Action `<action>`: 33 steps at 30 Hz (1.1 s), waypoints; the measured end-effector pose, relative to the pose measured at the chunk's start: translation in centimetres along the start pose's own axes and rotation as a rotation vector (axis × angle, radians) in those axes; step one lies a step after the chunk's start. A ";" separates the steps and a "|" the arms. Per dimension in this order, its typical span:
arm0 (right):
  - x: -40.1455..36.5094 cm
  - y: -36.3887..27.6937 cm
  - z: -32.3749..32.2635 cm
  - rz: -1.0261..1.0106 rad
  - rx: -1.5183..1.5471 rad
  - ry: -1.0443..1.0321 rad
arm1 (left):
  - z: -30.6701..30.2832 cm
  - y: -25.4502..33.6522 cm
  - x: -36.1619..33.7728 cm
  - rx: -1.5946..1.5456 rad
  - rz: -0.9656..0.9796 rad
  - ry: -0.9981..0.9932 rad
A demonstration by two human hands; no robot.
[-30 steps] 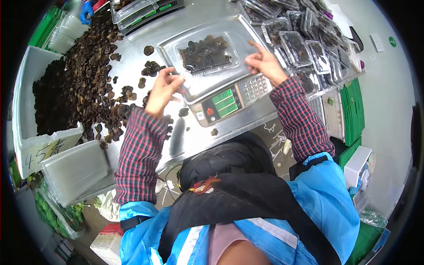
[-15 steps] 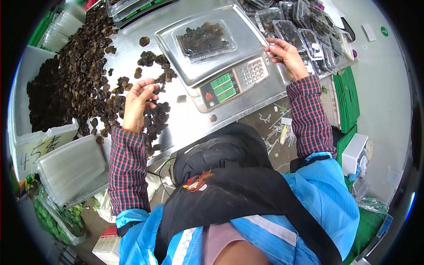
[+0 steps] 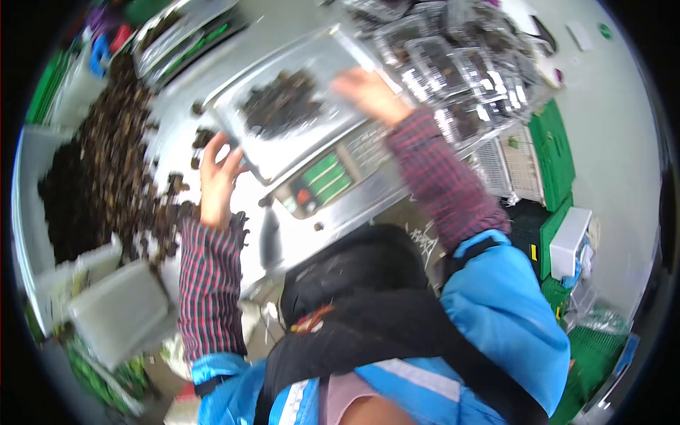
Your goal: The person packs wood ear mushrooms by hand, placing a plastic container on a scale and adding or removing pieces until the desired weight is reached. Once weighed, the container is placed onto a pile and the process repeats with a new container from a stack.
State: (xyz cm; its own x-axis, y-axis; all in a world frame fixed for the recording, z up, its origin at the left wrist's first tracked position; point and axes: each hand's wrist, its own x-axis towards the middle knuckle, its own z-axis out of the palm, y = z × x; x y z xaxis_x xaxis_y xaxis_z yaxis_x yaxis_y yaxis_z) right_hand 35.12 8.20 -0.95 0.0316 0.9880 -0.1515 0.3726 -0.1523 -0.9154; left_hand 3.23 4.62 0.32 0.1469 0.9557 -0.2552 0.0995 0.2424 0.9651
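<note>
Our left hand is by the tray's left edge, fingers parted, nothing visible between them. Our right hand, blurred, is at its right side, grip unclear. The tub sits mid-tray.

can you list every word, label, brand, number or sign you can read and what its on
Nothing can be read for certain; the picture is too blurred.
Green scale display: three lit panels, digits smeared.
Red mark beside it: unreadable.
Keypad: key markings blurred.
White box, front wall: faint marks, unreadable.
Green round sign on the wall: too small.
</note>
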 end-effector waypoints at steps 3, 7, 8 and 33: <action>1.0 1.2 4.8 -0.124 -0.273 0.099 | 3.3 0.9 1.1 0.038 -0.016 0.051; 0.5 1.5 3.6 -0.035 0.705 0.169 | 7.0 2.0 0.8 0.018 0.179 0.044; -0.5 1.1 1.5 0.031 0.868 0.082 | 8.3 2.5 0.4 0.046 0.202 0.010; 8.5 -12.5 7.9 -0.669 -0.272 -0.327 | -9.8 -6.7 -13.3 -0.263 0.080 0.875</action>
State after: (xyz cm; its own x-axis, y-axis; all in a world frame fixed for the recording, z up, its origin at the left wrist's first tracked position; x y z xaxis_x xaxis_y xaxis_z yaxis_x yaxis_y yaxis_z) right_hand 23.39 18.26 6.29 -0.5372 0.8029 0.2584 0.4312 0.5247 -0.7340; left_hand -9.04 -8.10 -2.15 -0.6646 0.7310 -0.1545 -0.1215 0.0982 0.9877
